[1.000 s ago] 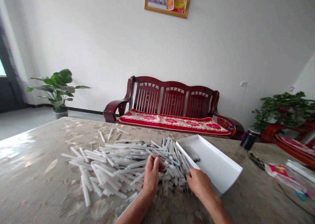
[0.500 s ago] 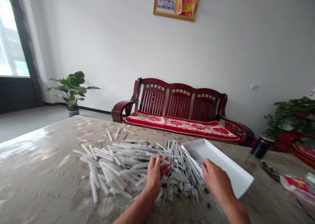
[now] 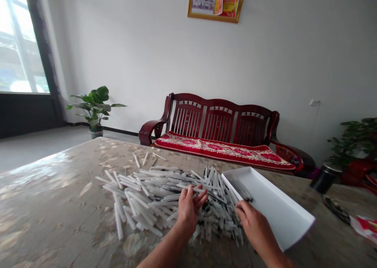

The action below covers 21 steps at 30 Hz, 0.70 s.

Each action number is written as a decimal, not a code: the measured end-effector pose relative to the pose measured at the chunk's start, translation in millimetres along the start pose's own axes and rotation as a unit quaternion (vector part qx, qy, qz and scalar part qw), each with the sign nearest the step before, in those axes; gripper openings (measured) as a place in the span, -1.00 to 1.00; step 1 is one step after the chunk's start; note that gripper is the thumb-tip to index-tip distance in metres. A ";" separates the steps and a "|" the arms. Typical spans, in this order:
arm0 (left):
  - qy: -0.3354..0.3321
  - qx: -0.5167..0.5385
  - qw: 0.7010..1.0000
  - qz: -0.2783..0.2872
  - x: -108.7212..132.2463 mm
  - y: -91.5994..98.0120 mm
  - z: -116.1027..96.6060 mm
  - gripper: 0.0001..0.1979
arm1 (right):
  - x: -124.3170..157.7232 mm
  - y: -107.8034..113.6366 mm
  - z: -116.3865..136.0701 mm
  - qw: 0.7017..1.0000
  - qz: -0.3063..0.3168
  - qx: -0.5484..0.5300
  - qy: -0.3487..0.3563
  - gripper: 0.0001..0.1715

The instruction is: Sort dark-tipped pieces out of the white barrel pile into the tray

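Observation:
A broad heap of white, pen-like sticks (image 3: pixel 144 205), some with dark ends, covers the middle of the table. My left hand (image 3: pixel 188 207) is at the heap, palm turned up and fingers half curled and apart; no grip on a stick shows. Beside the heap's right side is a shallow white box (image 3: pixel 273 201). Inside its left part lies a bunch of thin, clear sticks with dark tips (image 3: pixel 241 188). My right hand (image 3: pixel 253 223) hovers at the box's near left edge, thumb and fingers pressed together; whatever they may hold is hidden.
A few loose sticks (image 3: pixel 145 158) lie behind the heap. On the right are a black cylinder (image 3: pixel 325 177), a dark cable (image 3: pixel 337 209) and a red-and-white packet (image 3: pixel 365 226). Beyond the table (image 3: pixel 59 205) stands a red wooden bench (image 3: pixel 220 123).
My right hand has let go of a bunch of thin sticks, which now lies in the box, and has drawn back toward the heap. The left hand has barely moved. The view has shifted slightly.

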<state>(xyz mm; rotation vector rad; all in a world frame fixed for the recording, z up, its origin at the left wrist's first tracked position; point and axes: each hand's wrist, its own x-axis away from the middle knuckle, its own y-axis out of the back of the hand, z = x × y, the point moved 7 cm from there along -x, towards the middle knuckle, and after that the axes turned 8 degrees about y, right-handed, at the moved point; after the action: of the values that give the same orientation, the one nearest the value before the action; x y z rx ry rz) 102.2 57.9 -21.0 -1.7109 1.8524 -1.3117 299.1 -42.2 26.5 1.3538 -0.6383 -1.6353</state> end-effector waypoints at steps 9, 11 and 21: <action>0.005 0.003 1.000 -0.004 -0.1 1.5 -0.2 -0.93 | 2.6 -0.8 0.0 0.999 -0.026 0.027 0.021 -0.77; 0.007 0.004 1.000 -0.006 -0.5 1.8 0.4 -0.94 | 3.2 0.7 -0.7 0.999 -0.038 0.034 0.019 -0.76; 0.011 0.003 1.000 -0.009 -0.6 0.3 0.7 -0.94 | 6.1 -6.9 -7.4 0.997 -0.020 0.052 0.057 -0.80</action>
<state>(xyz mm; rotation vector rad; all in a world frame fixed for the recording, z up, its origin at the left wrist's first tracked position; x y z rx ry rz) 102.7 58.1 -21.8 -1.7207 1.8467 -1.3461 304.0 -43.2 15.8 1.5334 -0.6401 -1.5606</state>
